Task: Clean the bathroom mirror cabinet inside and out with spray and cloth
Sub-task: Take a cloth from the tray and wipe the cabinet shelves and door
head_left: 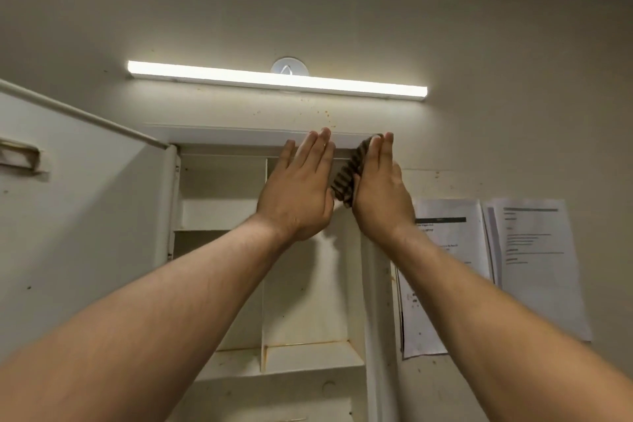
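Observation:
The white mirror cabinet (222,181) hangs open on the wall, its shelves bare and stained. Its door (78,202) swings out at the left. Both arms reach up to the cabinet's top right corner. My left hand (301,188) lies flat with straight fingers against the top front edge. My right hand (380,188) presses a dark ribbed cloth (346,178) flat against the cabinet's upper right side, fingers straight. The cloth shows between the two hands. No spray bottle is in view.
A lit tube lamp (277,79) runs along the wall just above the cabinet, with a round fitting (289,66) behind it. Printed paper sheets (534,260) are stuck to the wall right of the cabinet. Brown specks mark the wall under the lamp.

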Action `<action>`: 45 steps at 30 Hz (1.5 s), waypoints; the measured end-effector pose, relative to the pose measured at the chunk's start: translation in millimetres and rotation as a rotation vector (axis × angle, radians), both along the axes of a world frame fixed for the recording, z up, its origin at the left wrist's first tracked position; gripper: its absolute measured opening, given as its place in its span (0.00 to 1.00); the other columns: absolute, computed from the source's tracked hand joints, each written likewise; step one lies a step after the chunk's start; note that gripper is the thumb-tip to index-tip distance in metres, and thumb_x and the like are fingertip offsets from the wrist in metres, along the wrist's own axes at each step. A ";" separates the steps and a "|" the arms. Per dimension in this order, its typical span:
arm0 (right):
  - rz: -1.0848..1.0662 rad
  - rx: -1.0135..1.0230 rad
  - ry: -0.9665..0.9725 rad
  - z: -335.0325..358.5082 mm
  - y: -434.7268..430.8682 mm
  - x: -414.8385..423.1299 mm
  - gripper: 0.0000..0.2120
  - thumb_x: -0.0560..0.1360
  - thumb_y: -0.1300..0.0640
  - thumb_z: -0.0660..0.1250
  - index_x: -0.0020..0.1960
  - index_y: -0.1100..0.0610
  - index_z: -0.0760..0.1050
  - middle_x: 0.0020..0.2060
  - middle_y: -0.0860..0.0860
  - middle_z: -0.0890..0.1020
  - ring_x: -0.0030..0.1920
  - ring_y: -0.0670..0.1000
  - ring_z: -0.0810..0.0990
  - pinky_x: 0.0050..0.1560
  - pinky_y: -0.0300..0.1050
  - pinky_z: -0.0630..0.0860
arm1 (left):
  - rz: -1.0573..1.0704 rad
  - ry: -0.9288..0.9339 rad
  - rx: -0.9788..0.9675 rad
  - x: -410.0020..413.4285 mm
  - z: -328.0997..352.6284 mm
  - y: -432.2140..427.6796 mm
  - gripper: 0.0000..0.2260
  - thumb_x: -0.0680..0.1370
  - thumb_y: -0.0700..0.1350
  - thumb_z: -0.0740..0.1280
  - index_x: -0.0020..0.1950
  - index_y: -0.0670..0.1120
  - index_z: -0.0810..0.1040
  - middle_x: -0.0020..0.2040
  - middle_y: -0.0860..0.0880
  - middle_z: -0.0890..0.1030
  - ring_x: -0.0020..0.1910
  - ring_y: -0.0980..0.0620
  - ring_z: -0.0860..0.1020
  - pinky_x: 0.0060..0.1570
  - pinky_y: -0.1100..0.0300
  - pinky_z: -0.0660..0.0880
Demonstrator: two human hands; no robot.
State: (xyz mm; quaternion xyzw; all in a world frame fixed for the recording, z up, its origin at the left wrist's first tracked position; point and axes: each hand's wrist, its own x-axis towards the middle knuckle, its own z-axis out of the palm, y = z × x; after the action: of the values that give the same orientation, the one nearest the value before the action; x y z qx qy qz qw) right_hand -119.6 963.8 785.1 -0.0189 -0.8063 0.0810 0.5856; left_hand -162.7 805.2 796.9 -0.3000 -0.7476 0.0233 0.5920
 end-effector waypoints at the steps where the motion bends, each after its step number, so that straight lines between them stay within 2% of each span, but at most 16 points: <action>1: -0.025 -0.046 -0.006 -16.9 -3.0 -1.6 0.39 0.84 0.52 0.58 0.82 0.58 0.34 0.82 0.56 0.38 0.78 0.62 0.59 0.66 0.58 0.74 | 0.010 0.013 -0.004 0.0 -2.5 -1.3 0.33 0.84 0.54 0.49 0.85 0.43 0.42 0.85 0.44 0.39 0.84 0.47 0.39 0.82 0.45 0.39; 4: -0.072 -0.178 -0.074 -71.4 -11.1 -2.2 0.42 0.83 0.52 0.62 0.82 0.60 0.35 0.82 0.60 0.46 0.77 0.62 0.62 0.65 0.57 0.75 | 0.036 0.030 -0.017 3.4 -7.3 -5.2 0.33 0.84 0.54 0.49 0.84 0.43 0.41 0.84 0.44 0.37 0.83 0.47 0.38 0.81 0.45 0.38; 7: -0.078 -0.233 -0.133 -98.6 -11.0 4.3 0.42 0.82 0.49 0.62 0.82 0.61 0.37 0.80 0.60 0.56 0.75 0.60 0.67 0.65 0.56 0.75 | 0.035 0.043 -0.038 9.1 -12.0 -7.1 0.32 0.84 0.54 0.49 0.85 0.43 0.42 0.84 0.43 0.38 0.83 0.46 0.37 0.81 0.45 0.38; 12: 0.052 -0.153 -0.062 -29.5 -5.4 7.6 0.35 0.85 0.50 0.55 0.82 0.57 0.38 0.82 0.58 0.50 0.78 0.62 0.62 0.69 0.61 0.71 | -0.048 0.037 -0.027 15.0 -19.4 -5.0 0.32 0.84 0.53 0.51 0.85 0.42 0.47 0.85 0.43 0.42 0.84 0.47 0.40 0.82 0.46 0.40; 15: 0.027 -0.141 -0.013 15.0 -9.0 7.6 0.36 0.85 0.50 0.57 0.83 0.59 0.40 0.79 0.60 0.58 0.73 0.62 0.69 0.65 0.58 0.75 | -0.086 0.038 -0.023 13.2 -30.0 -4.2 0.32 0.83 0.53 0.54 0.85 0.42 0.50 0.85 0.43 0.47 0.84 0.46 0.45 0.82 0.46 0.42; 16: -0.005 -0.166 0.009 19.9 -9.7 6.3 0.35 0.85 0.49 0.57 0.82 0.60 0.43 0.76 0.61 0.64 0.70 0.62 0.72 0.62 0.57 0.75 | -0.097 0.044 -0.026 12.3 -34.4 -4.1 0.33 0.82 0.52 0.56 0.84 0.41 0.52 0.85 0.43 0.49 0.84 0.46 0.46 0.82 0.46 0.43; 18: -0.005 -0.294 0.068 12.8 -12.4 2.1 0.29 0.84 0.47 0.57 0.79 0.61 0.56 0.70 0.59 0.72 0.65 0.61 0.76 0.62 0.57 0.76 | -0.112 0.044 -0.038 9.6 -47.6 -4.6 0.33 0.82 0.51 0.57 0.84 0.41 0.53 0.85 0.42 0.51 0.84 0.45 0.49 0.82 0.46 0.45; 19: 0.018 -0.370 0.095 4.4 -13.6 0.5 0.25 0.83 0.46 0.57 0.74 0.60 0.62 0.67 0.58 0.76 0.63 0.60 0.78 0.62 0.59 0.76 | -0.116 0.040 -0.052 8.6 -53.7 -4.4 0.33 0.82 0.51 0.57 0.84 0.41 0.53 0.85 0.42 0.51 0.84 0.45 0.49 0.82 0.45 0.45; 21: 0.018 -0.437 0.113 -25.7 -16.4 -3.0 0.20 0.82 0.45 0.58 0.66 0.59 0.68 0.61 0.56 0.79 0.60 0.59 0.80 0.60 0.61 0.77 | -0.104 0.007 -0.086 5.9 -69.3 -6.6 0.33 0.82 0.52 0.56 0.84 0.41 0.52 0.85 0.42 0.50 0.84 0.45 0.49 0.82 0.45 0.45; 26: -0.013 -0.441 0.052 -126.5 -13.7 -2.9 0.22 0.82 0.46 0.59 0.69 0.59 0.66 0.61 0.55 0.78 0.59 0.57 0.80 0.60 0.61 0.77 | -0.094 -0.140 -0.112 6.5 -123.6 -8.0 0.33 0.83 0.53 0.54 0.85 0.41 0.49 0.85 0.43 0.45 0.84 0.46 0.45 0.82 0.47 0.42; 32: -0.075 -0.493 -0.104 -237.5 -28.8 13.8 0.25 0.83 0.51 0.58 0.75 0.62 0.61 0.65 0.58 0.76 0.65 0.58 0.77 0.64 0.53 0.75 | -0.155 -0.312 -0.212 15.8 -203.9 -3.4 0.32 0.84 0.52 0.53 0.85 0.41 0.47 0.85 0.43 0.43 0.84 0.46 0.44 0.82 0.50 0.39; 35: -0.086 -0.461 -0.163 -230.9 -24.1 16.0 0.27 0.83 0.51 0.58 0.77 0.63 0.58 0.71 0.59 0.71 0.70 0.58 0.72 0.69 0.52 0.71 | -0.166 -0.385 -0.204 17.9 -230.3 -0.5 0.31 0.84 0.52 0.52 0.85 0.42 0.48 0.85 0.44 0.44 0.84 0.47 0.44 0.81 0.53 0.37; 38: -0.039 -0.412 -0.160 -185.7 -18.3 11.6 0.33 0.84 0.50 0.56 0.82 0.64 0.46 0.81 0.60 0.55 0.79 0.58 0.59 0.75 0.50 0.63 | -0.172 -0.447 -0.146 15.7 -242.5 3.0 0.31 0.85 0.52 0.52 0.85 0.42 0.47 0.85 0.44 0.45 0.84 0.48 0.44 0.81 0.54 0.36; 40: -0.005 -0.380 -0.142 -163.4 -14.9 8.4 0.36 0.85 0.49 0.56 0.82 0.63 0.41 0.83 0.58 0.49 0.81 0.58 0.55 0.76 0.51 0.61 | -0.146 -0.480 -0.119 12.2 -248.6 4.8 0.31 0.85 0.54 0.51 0.85 0.42 0.46 0.85 0.44 0.43 0.84 0.48 0.43 0.81 0.53 0.37; 42: 0.049 -0.398 -0.095 -164.8 -12.5 5.9 0.37 0.84 0.49 0.57 0.83 0.60 0.41 0.82 0.56 0.52 0.80 0.57 0.59 0.75 0.54 0.65 | -0.115 -0.505 -0.118 9.7 -255.8 5.3 0.31 0.85 0.55 0.50 0.85 0.42 0.46 0.85 0.44 0.43 0.84 0.48 0.43 0.81 0.53 0.37; 45: 0.069 -0.431 -0.091 -211.3 -12.7 3.3 0.35 0.84 0.48 0.57 0.83 0.57 0.42 0.80 0.55 0.59 0.77 0.57 0.65 0.72 0.56 0.70 | -0.062 -0.484 -0.147 8.3 -272.3 4.1 0.31 0.85 0.55 0.49 0.84 0.41 0.49 0.85 0.42 0.47 0.84 0.47 0.46 0.81 0.50 0.37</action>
State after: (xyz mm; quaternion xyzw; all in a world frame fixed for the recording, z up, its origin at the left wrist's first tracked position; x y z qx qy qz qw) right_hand -116.3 951.1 573.8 -0.1196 -0.7961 0.2706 0.5279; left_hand -154.5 809.4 524.6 -0.3619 -0.8543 -0.0130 0.3728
